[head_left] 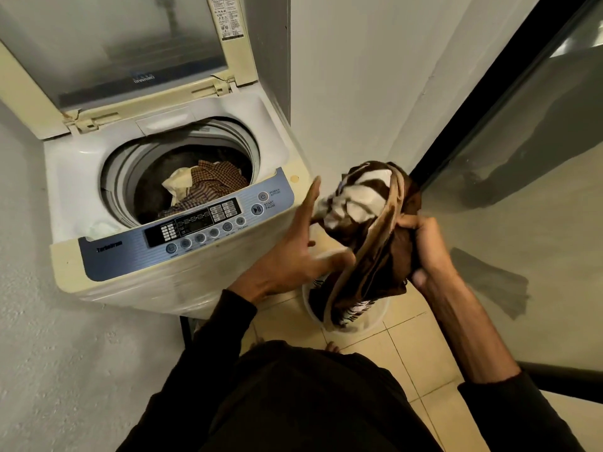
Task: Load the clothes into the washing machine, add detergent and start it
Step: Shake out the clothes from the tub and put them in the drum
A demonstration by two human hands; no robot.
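Note:
A top-loading washing machine stands at the left with its lid raised. Checked brown and cream clothes lie inside its drum. My right hand grips a bundle of brown and white striped clothes, held up to the right of the machine and above a white bucket. My left hand is spread, its fingers straight, touching the bundle's left side. The blue control panel with its buttons faces me along the front of the machine.
A white wall stands behind the bucket. A dark-framed glass door runs along the right. Beige floor tiles lie underfoot, and a textured wall is at the left. More striped cloth hangs into the bucket.

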